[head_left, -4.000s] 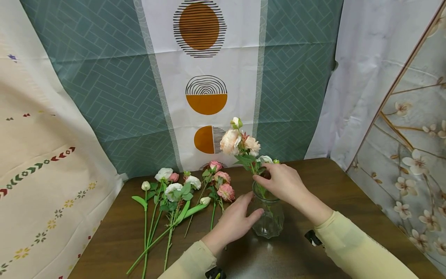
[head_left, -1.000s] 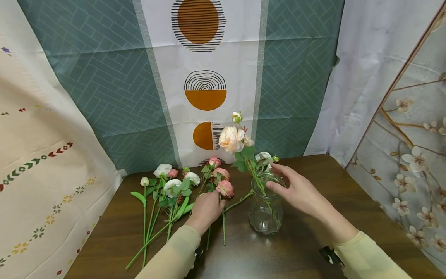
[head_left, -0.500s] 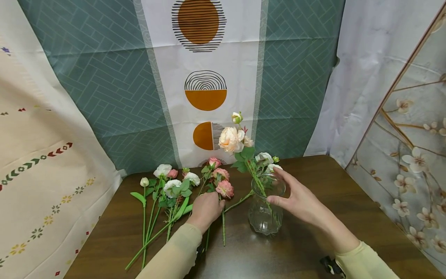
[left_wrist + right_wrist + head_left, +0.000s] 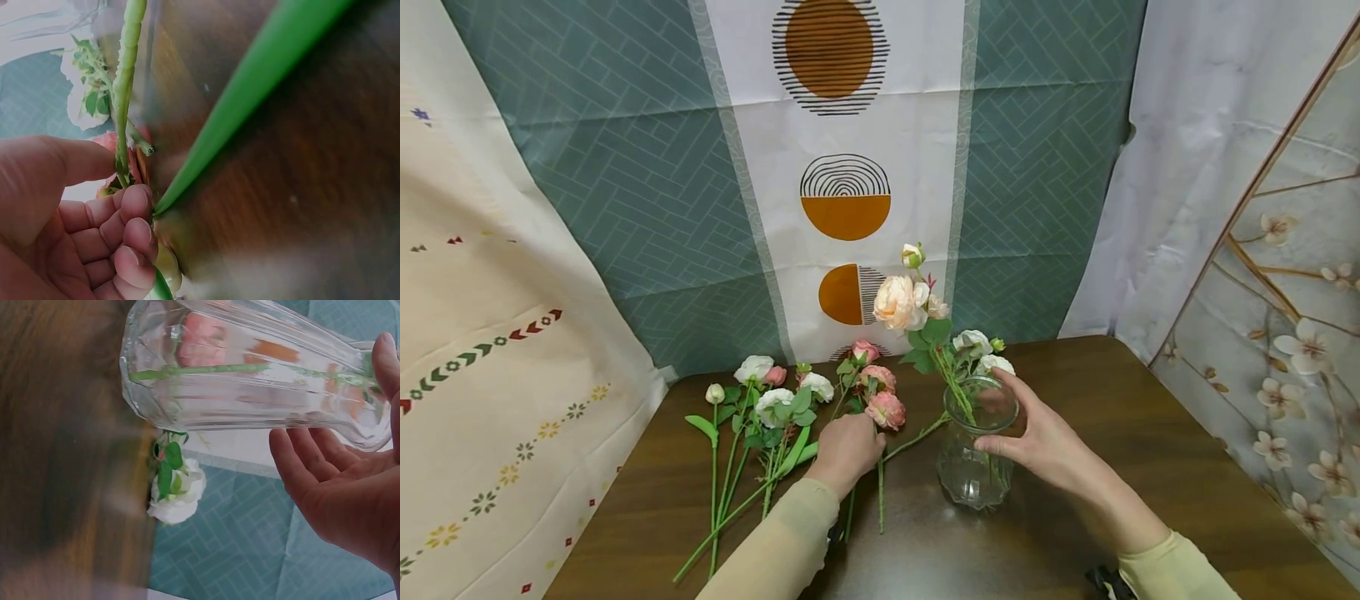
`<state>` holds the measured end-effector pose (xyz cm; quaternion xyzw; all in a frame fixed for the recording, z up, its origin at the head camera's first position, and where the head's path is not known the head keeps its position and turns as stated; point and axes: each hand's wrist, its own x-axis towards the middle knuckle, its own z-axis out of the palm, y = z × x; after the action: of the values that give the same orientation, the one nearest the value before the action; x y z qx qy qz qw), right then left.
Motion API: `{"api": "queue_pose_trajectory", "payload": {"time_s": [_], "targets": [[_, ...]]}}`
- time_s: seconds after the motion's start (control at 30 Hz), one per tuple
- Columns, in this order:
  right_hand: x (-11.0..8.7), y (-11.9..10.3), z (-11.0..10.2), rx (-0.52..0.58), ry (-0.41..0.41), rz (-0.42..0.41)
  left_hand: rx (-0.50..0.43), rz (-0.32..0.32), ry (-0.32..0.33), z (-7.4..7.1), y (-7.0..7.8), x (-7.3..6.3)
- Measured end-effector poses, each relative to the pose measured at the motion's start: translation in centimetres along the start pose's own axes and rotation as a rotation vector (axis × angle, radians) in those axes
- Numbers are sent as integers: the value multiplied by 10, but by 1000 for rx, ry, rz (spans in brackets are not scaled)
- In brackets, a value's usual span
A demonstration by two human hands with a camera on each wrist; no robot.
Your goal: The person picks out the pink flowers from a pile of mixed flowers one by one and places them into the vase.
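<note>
My left hand [image 4: 847,450] is low over the table, its thumb and index finger pinching the thin green stem [image 4: 128,81] of a pink peony [image 4: 886,410]. The other fingers curl in beside a tulip's green leaf [image 4: 231,103]. My right hand [image 4: 1045,433] holds the neck of a clear glass vase [image 4: 973,475], thumb in front and fingers round the far side. A peach peony [image 4: 898,304] stands in the vase, leaning left, its stem visible through the glass. White flowers [image 4: 973,342] lie behind the vase, with a stem running out to the left.
Several white roses [image 4: 773,407] and a white tulip [image 4: 715,393] lie on the brown wooden table [image 4: 647,500] at the left, stems towards me. A patterned cloth [image 4: 625,208] hangs behind the table's back edge, with curtains at both sides.
Since the earliest frame, my right hand has let go of the peach peony's stem and moved onto the vase neck. My left hand has left the vase for the pink peony's stem.
</note>
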<state>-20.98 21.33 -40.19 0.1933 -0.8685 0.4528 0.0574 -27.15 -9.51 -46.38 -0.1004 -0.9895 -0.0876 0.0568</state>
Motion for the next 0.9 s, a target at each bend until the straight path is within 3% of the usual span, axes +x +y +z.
{"api": "queue_pose_trajectory", "payload": {"time_s": [0.07, 0.23, 0.3, 0.4, 0.5, 0.6, 0.67, 0.73, 0.83, 0.9], "targets": [[0, 2, 2, 4, -1, 5, -2, 5, -2, 3, -2, 2], [1, 5, 4, 1, 1, 13, 20, 50, 30, 38, -25, 22], [0, 6, 5, -2, 2, 21, 31, 56, 25, 57, -35, 32], [0, 7, 5, -10, 8, 32, 17, 35, -22, 65, -39, 39], [-1, 8, 7, -17, 18, 39, 0, 48, -4, 61, -36, 35], [-2, 9, 8, -9, 24, 45, -29, 28, -21, 32, -20, 19], [-2, 9, 9, 0, 26, 48, -26, 38, -8, 36, -23, 20], [-2, 9, 10, 3, 26, 55, -38, 12, -40, 33, -21, 21], [-1, 7, 11, -9, 30, 65, -32, 20, -40, 57, -36, 35], [0, 7, 13, -19, 32, 71, -43, 16, -42, 46, -30, 29]]}}
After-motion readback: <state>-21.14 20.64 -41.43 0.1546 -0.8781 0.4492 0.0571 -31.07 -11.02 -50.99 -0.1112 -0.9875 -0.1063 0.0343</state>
